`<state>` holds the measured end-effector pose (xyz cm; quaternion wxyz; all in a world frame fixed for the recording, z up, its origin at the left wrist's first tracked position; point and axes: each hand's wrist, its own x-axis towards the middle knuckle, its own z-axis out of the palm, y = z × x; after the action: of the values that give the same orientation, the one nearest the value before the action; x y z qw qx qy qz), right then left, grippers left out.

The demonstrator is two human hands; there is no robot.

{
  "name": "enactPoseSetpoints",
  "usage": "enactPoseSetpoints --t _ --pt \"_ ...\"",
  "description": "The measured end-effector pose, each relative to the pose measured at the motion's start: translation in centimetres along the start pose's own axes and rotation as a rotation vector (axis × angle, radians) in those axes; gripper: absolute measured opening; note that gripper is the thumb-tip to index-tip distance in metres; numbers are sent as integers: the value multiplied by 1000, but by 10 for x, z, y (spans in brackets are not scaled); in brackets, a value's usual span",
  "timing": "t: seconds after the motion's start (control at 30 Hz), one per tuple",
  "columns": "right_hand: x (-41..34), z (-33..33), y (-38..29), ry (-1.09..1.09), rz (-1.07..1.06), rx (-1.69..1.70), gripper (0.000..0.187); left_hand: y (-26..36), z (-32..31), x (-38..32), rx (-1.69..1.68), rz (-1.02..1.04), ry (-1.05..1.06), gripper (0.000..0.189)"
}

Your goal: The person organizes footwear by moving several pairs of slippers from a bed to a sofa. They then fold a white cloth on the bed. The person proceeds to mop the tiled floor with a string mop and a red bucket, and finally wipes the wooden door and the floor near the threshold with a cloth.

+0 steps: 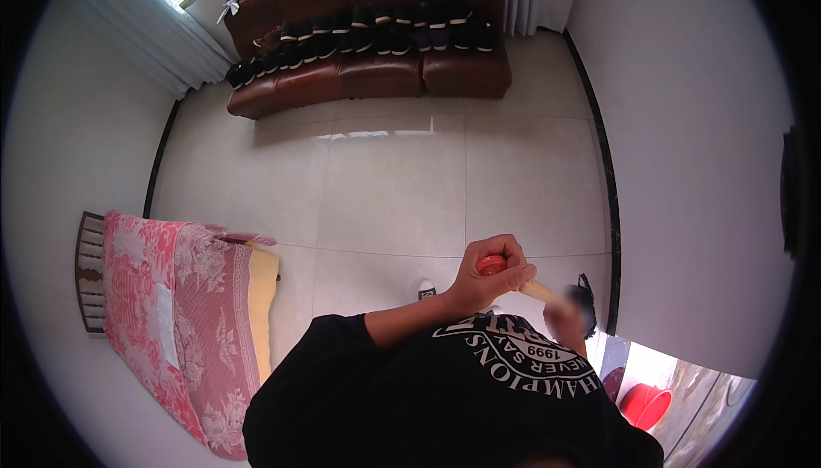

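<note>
My left hand (pixel 494 275) is wrapped around a pale stick (pixel 540 292) in front of my chest. A red round end (pixel 491 265) shows inside the curl of its fingers, apparently in line with the stick. My right hand (pixel 564 323), partly blurred, is closed at the stick's other end, lower and to the right. Beside that hand is a dark object (pixel 585 304) with a black looped edge; the blur hides what it is. Below the left hand, the tip of a black-and-white sneaker (pixel 426 289) shows on the tiled floor (pixel 391 192).
A brown leather sofa (pixel 381 76) stands ahead, with rows of dark shoes (pixel 362 38) on it. At left is a bed (pixel 211 314) with pink patterned covers. A white wall (pixel 680 166) runs along the right. A red plastic bucket (pixel 644 406) sits at lower right.
</note>
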<state>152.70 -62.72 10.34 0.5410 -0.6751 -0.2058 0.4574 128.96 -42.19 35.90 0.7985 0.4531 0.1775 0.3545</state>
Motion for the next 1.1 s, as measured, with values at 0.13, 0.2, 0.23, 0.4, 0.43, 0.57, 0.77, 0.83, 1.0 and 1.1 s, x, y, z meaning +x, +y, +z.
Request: enactPoseSetpoints --t 0.13,0.2,0.23,0.4,0.43,0.57,0.77,0.83,1.0,1.1 --pt "62 27 44 508 641 961 17 -15 -18 18 54 -84 5 15" --pt "94 16 82 715 692 980 13 -37 -34 25 11 -81 66 17" --pt "110 15 100 804 618 1068 12 -36 -41 33 -14 -79 13 18" --pt "169 53 50 907 537 1189 12 -17 -49 116 -21 51 -207 17" --pt "177 53 42 895 519 1202 11 -16 -43 127 -18 80 -229 19" --pt "218 50 1 817 401 1217 10 -11 -25 186 -27 113 -409 24" --pt "276 95 -69 596 241 1141 9 10 -35 216 87 230 -331 24" --pt "291 108 -98 536 231 1122 9 14 -43 216 167 258 -279 24" --pt "347 147 -108 366 510 885 8 13 -53 178 409 330 -2 24" --pt "357 194 -123 285 599 629 7 17 -56 149 522 352 159 22"
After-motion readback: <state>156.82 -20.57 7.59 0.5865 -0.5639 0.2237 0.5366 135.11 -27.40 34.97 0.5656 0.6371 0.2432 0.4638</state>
